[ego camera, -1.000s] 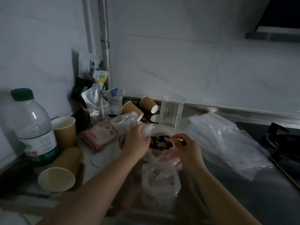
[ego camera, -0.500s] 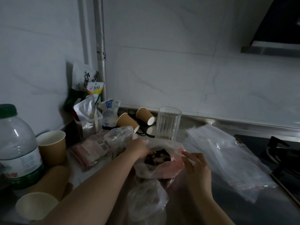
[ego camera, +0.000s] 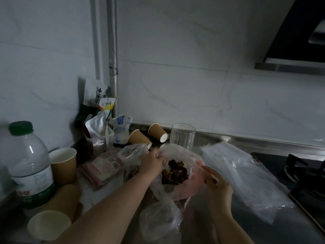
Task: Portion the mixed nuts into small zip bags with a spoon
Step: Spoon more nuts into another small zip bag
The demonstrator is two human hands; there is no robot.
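The left hand [ego camera: 153, 160] pinches the rim of the nut bag [ego camera: 177, 170], just in front of the drinking glass [ego camera: 183, 136], holding its mouth wide, while the right hand [ego camera: 215, 187], closed on a thin spoon handle [ego camera: 212, 175], approaches the mixed nuts [ego camera: 175, 171] inside.

A single head-worn wide-angle camera looks forward and down along both bare forearms at a dim grey steel counter [ego camera: 202, 217]. It sits close above the hands, which fill the lower centre. It faces the white marbled wall tiles [ego camera: 193, 85], with a room corner at left and a black gas hob [ego camera: 302, 173] at right.
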